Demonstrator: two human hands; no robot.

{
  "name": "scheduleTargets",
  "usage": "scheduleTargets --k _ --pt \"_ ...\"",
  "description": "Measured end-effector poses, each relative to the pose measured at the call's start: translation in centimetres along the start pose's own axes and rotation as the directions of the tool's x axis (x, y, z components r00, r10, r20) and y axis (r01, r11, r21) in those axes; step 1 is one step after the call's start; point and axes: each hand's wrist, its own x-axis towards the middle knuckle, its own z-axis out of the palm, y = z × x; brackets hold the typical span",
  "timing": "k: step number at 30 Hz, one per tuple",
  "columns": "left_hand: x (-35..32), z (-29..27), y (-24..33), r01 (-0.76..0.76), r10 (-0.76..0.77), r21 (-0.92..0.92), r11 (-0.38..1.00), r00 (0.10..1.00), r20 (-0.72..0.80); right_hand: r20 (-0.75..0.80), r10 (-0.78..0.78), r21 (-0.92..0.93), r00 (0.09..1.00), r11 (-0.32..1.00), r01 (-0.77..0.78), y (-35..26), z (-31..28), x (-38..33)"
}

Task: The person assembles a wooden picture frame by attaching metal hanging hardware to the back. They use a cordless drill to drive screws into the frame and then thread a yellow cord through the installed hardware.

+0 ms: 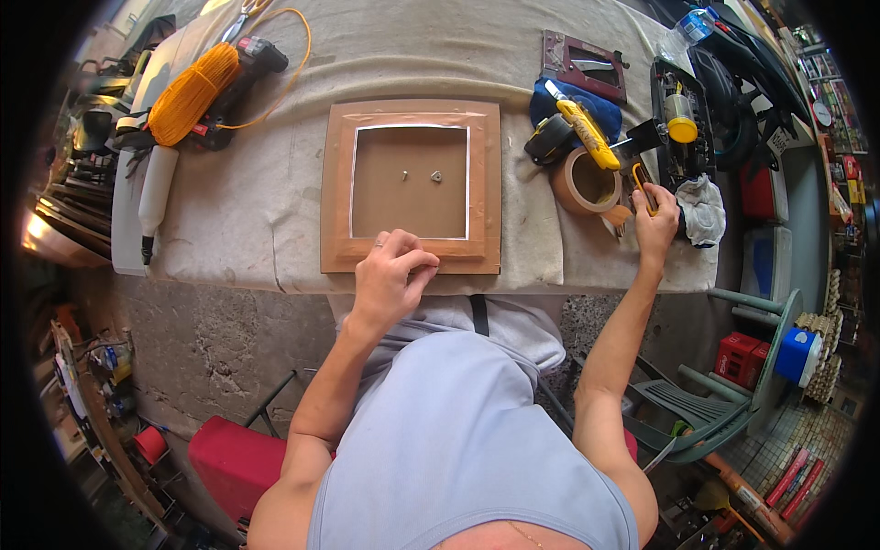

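A square brown cardboard frame (335,183), with brown tape around a white-edged recess, lies in front of me. Two small metal pieces rest inside it: a thin one (404,176) and a triangular one, like a picture hanger (436,176). Over the frame's near edge, my left hand (392,280) is closed with thumb and fingertips together; anything in them is too small to make out. My right hand (658,229) reaches to the right and grips a slim orange-and-black tool (642,183), its kind unclear. Just left of that hand stands a roll of brown tape (566,188) with a loose end.
A yellow utility knife (587,133) and a black tape measure (550,139) lie behind the tape roll. Farther right are an open black toolbox (662,87) and a white cloth (702,211). Orange cord (192,96), a power tool (261,57) and a white bottle (158,192) lie left.
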Motion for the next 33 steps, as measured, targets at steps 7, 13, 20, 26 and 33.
scheduleTargets --k 7,13,20,26,33 --pt "0.0 0.1 -0.1 -0.051 0.051 0.082 0.995 0.999 -0.005 -0.037 -0.008 -0.017 0.999 1.000 0.008 -0.1 0.5 -0.4" --pt "-0.1 0.5 -0.1 -0.094 0.098 0.124 0.988 0.995 -0.027 -0.057 -0.014 -0.046 0.998 0.999 0.011 0.2 0.8 -0.6" --pt "-0.5 1.1 -0.3 -0.135 0.137 0.103 0.986 0.991 -0.013 -0.060 -0.007 -0.059 0.998 0.998 0.004 0.1 0.8 -0.7" --pt "-0.3 0.8 0.2 -0.092 0.095 0.128 0.988 0.995 -0.019 -0.065 -0.014 -0.043 0.998 0.999 0.011 0.3 0.9 -0.7" --pt "0.3 0.3 -0.1 -0.159 0.157 0.146 0.976 0.987 0.026 -0.066 -0.015 -0.052 0.998 0.999 0.012 0.3 0.9 -0.7"
